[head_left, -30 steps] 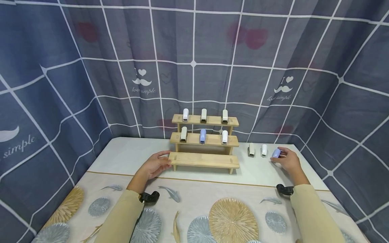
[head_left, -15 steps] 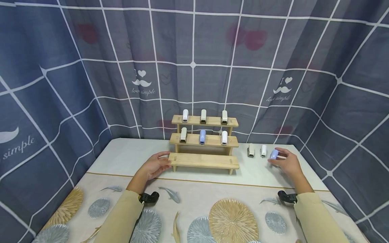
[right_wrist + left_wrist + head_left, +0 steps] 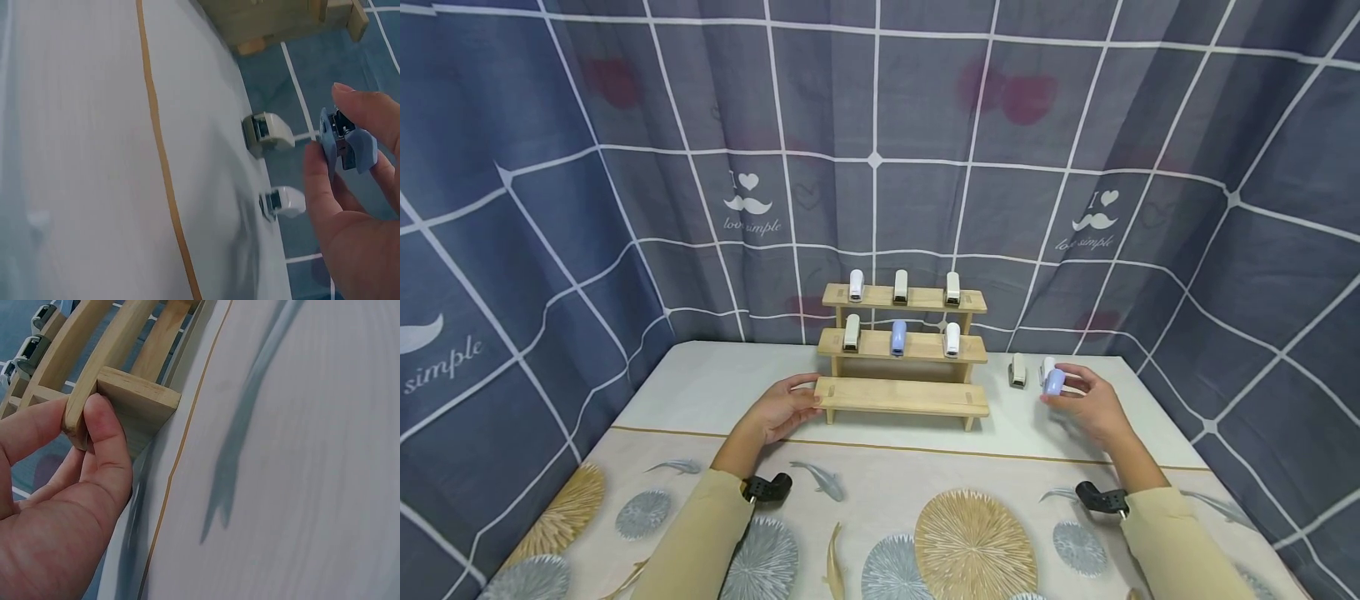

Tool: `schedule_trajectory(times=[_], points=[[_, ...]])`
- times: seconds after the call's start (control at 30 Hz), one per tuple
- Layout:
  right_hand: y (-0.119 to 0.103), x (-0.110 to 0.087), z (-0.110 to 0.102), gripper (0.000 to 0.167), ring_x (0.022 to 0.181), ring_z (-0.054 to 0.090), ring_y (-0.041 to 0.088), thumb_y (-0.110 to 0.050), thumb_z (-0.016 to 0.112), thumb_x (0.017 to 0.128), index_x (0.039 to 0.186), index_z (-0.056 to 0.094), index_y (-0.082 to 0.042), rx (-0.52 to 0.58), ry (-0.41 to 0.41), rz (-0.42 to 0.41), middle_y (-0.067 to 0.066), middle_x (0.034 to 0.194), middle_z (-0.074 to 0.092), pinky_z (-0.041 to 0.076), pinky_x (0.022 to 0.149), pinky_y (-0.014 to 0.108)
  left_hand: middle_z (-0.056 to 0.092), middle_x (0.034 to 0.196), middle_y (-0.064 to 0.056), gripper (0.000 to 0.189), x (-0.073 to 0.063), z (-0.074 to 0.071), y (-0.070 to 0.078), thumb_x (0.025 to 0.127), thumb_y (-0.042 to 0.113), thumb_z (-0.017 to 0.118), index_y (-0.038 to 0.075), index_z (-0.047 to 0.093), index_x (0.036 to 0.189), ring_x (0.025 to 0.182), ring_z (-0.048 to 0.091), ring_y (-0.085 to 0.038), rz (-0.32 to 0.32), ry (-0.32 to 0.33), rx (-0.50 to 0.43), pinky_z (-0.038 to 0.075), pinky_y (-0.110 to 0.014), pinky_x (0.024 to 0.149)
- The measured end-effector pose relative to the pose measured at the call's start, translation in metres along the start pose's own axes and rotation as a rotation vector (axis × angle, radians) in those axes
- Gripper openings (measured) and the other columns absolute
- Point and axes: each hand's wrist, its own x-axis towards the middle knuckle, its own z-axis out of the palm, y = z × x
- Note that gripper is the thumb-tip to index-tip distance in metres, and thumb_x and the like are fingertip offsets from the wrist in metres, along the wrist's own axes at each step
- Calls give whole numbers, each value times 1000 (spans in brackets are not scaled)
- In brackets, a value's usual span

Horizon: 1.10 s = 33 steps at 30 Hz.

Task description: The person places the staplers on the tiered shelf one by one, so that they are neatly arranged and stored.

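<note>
My right hand (image 3: 1093,408) pinches a small blue-purple stapler (image 3: 1055,383) between thumb and fingertips, held above the table. In the right wrist view the stapler (image 3: 347,142) is gripped at its edges, its metal workings showing. Directly behind it, a white stapler (image 3: 1048,365) on the table is partly hidden. A cream stapler (image 3: 1017,372) stands to its left. My left hand (image 3: 784,408) pinches the left end of the lowest step of a three-tier wooden stand (image 3: 901,397); in the left wrist view, thumb and fingers clasp the plank end (image 3: 76,415).
The stand's top tier bears one white stapler (image 3: 856,286) and two cream ones. On its middle tier are a cream, a blue (image 3: 898,337) and a white stapler. A patterned cloth (image 3: 805,517) covers the near table; a grid curtain (image 3: 820,200) hangs behind.
My right hand has lifted the blue stapler and carried it left, until it partly covers the white one on the table. The left hand keeps its grip on the stand.
</note>
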Motion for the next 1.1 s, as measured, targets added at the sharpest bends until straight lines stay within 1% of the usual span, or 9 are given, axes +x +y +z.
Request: schedule_trajectory(times=[0.13,0.3,0.37,0.47,0.6,0.73,0.8,0.93,1.1], points=[[-7,-5,10,82,96,63,1,-9,86,82,152,42,-2,11,-11,-2,28,144,48,58,79,16,66,106,-5,69,-1,-1,0,97,-10,57,-4,28,158,87,69,-13,2,-4,4,61,-22,79],[-14,-10,19,82,98,63,1,-7,86,82,152,44,-5,39,-25,-2,25,144,49,57,78,16,65,106,-6,69,0,-1,0,97,-11,56,-4,26,159,87,69,-13,1,-9,-5,61,-22,79],[-16,-12,21,79,98,65,2,-5,86,81,150,47,-7,76,-29,-9,20,138,54,58,79,17,66,106,-6,69,0,0,0,96,-11,56,-4,27,158,86,69,-13,-2,-8,-11,61,-22,79],[-20,-16,26,72,99,66,3,-3,85,81,145,53,-12,125,-39,-29,7,127,59,59,79,19,65,106,-6,69,0,0,1,97,-11,56,-4,26,159,86,69,-13,-1,-13,-13,61,-22,79],[-24,-21,33,72,101,67,4,-3,85,82,145,52,-7,159,-59,-52,-4,121,60,59,80,18,65,105,-7,69,0,0,1,97,-10,57,-5,26,158,86,69,-14,0,-14,-14,61,-22,79],[-28,-28,42,72,104,66,4,-4,84,83,147,50,-4,165,-73,-71,-1,127,59,59,81,18,66,104,-6,69,0,0,1,97,-11,57,-5,26,158,86,69,-14,1,-16,-16,61,-22,78],[-31,-31,46,71,104,66,4,-3,83,83,146,51,-4,172,-80,-82,-1,128,59,59,81,18,66,104,-6,69,0,0,1,97,-10,57,-5,26,158,87,69,-13,3,-17,-15,61,-22,78],[-33,-36,55,75,104,66,2,-4,84,82,148,49,0,166,-92,-97,0,129,61,60,81,18,67,104,-5,69,0,-1,1,96,-11,56,-5,26,158,87,69,-13,5,-17,-9,61,-21,78],[-33,-39,66,74,104,67,1,-6,86,81,146,51,-1,140,-118,-132,17,135,61,60,82,19,68,103,-3,68,0,1,1,96,-11,57,-3,29,158,86,70,-12,-3,-3,-12,61,-20,77]])
